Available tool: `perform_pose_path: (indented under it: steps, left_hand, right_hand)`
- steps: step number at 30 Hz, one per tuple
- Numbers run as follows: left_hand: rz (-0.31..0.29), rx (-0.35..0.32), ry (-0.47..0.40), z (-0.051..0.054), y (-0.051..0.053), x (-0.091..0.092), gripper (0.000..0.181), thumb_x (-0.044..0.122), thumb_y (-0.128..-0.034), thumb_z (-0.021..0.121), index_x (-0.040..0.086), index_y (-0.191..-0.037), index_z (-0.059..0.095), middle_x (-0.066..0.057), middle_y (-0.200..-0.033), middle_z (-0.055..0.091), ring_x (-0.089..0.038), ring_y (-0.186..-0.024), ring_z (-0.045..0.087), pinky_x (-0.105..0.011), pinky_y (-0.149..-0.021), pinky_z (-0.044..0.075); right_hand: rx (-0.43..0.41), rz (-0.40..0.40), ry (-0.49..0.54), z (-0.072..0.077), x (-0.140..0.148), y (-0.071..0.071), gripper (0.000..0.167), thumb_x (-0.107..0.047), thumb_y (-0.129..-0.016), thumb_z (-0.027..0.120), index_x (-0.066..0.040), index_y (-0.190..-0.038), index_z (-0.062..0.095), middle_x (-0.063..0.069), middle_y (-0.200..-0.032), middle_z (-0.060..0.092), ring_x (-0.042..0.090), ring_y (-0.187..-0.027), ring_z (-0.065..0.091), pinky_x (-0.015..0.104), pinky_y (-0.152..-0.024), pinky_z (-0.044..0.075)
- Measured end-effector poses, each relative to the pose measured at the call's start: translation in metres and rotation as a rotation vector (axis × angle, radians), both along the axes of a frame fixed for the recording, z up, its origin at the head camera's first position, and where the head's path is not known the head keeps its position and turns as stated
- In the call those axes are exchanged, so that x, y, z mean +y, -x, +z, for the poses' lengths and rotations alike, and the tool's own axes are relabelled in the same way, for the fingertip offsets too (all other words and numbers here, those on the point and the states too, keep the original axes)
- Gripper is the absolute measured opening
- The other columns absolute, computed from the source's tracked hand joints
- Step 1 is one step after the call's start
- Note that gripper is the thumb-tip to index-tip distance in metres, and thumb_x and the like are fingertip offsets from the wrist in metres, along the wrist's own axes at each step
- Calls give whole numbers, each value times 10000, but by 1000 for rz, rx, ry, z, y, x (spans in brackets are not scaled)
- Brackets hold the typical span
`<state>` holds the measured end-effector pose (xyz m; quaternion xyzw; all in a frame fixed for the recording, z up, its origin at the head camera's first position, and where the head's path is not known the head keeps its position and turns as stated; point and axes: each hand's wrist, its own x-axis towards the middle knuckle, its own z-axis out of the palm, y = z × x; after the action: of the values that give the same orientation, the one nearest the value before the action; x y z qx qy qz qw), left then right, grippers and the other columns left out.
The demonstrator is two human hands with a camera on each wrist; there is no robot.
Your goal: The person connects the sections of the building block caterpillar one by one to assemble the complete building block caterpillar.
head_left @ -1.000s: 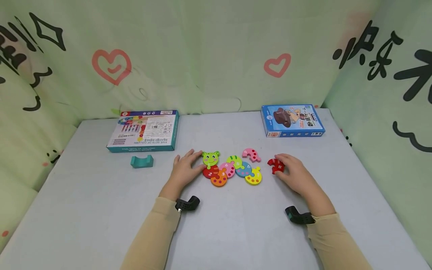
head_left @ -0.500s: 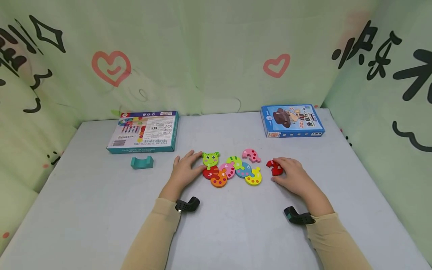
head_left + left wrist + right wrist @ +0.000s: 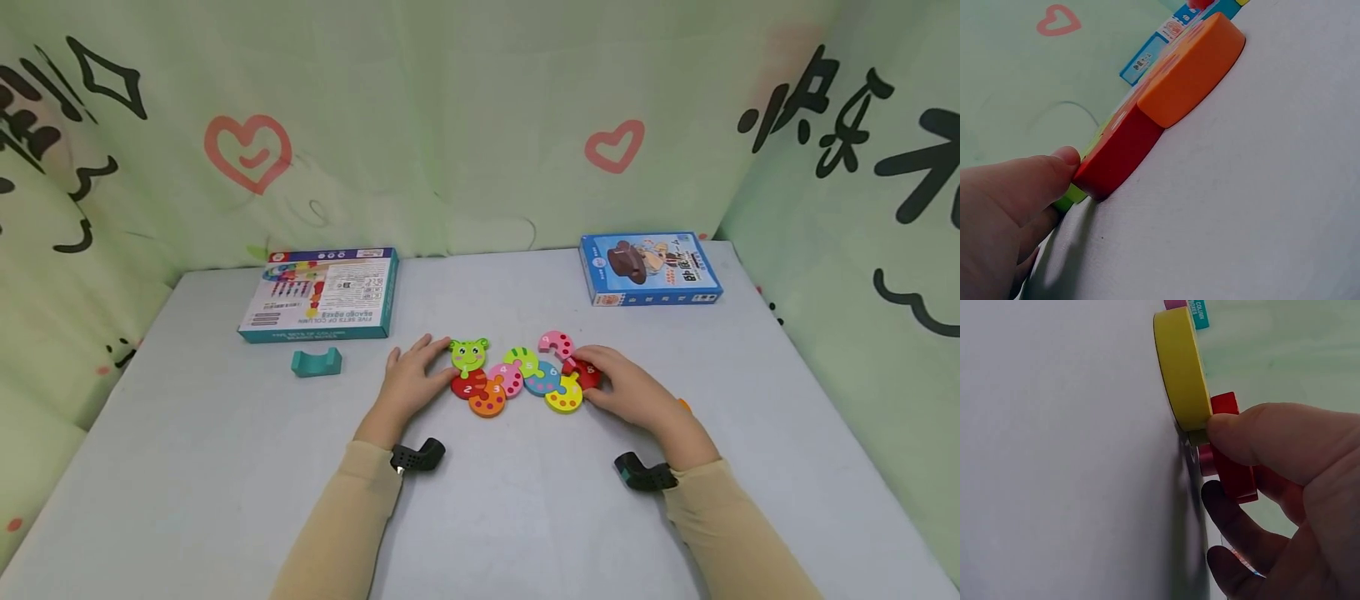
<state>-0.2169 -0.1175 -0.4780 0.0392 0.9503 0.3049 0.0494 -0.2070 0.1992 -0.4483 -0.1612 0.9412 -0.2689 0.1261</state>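
Observation:
On the table lies a caterpillar puzzle of joined wooden pieces: a green smiling head (image 3: pixel 468 355), a red piece marked 2 (image 3: pixel 469 384), an orange piece (image 3: pixel 487 399), then pink, green, blue and yellow (image 3: pixel 565 395) ones. My left hand (image 3: pixel 408 379) rests at the head end, its thumb (image 3: pixel 1054 172) against the red piece's edge. At the other end my right hand (image 3: pixel 626 387) pinches a red puzzle piece (image 3: pixel 587 374) marked 8. In the right wrist view that red piece (image 3: pixel 1233 469) is tilted beside the yellow one. A loose pink piece (image 3: pixel 556 343) lies just behind.
At the back left lies a white and teal box (image 3: pixel 322 293), with a teal block (image 3: pixel 317 362) in front of it. A blue box (image 3: pixel 649 268) is at the back right. Something orange (image 3: pixel 684 404) shows partly behind the right wrist. Green curtains border the table.
My right hand has moved left with the red piece, bringing it from apart on the right to the yellow piece's side. The left hand has stayed in place.

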Motion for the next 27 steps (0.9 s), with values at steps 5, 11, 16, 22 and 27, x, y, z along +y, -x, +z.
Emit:
perform_pose_path:
  steps: [5,11,16,22,27]
  left_hand:
    - [6,6,-4,1,-1,1,564,452,-838,576,231,-1342,454,-23,-1422,409,-191,-1376,262,-525,-1123,12]
    - [3,0,-4,0,0,1,559,448,-839,573,231,-1341,456,-24,-1420,411,-190,-1377,260,-534,-1120,15]
    - [5,0,-8,1,0,1,558,445,-839,575,230,-1339,457,-24,-1421,411,-191,-1377,260,-534,-1120,12]
    - [2,7,-10,-1,0,1,560,440,-835,580,223,-1338,461,-29,-1415,419,-193,-1374,267,-534,-1120,16]
    - [5,8,-10,-3,0,0,559,436,-838,577,220,-1339,459,-31,-1416,417,-192,-1372,271,-525,-1122,14]
  right_hand:
    - [-16,26,5,-1,-2,3,583,-120,-823,608,-130,-1367,398,159,-1429,340,365,-1305,304,537,-987,369]
    - [4,41,-16,-3,-2,3,508,-113,-822,606,-113,-1313,474,154,-1387,381,371,-1279,305,547,-966,388]
    - [14,22,-22,-3,-1,3,469,-101,-817,614,-80,-1274,510,166,-1335,391,362,-1255,340,530,-962,399]
    - [-8,6,-11,-2,0,3,490,-119,-819,622,-82,-1290,494,165,-1342,381,362,-1254,350,531,-963,397]
    - [-32,-24,6,6,-3,8,498,-118,-821,620,-92,-1299,482,159,-1357,373,353,-1268,338,531,-973,387]
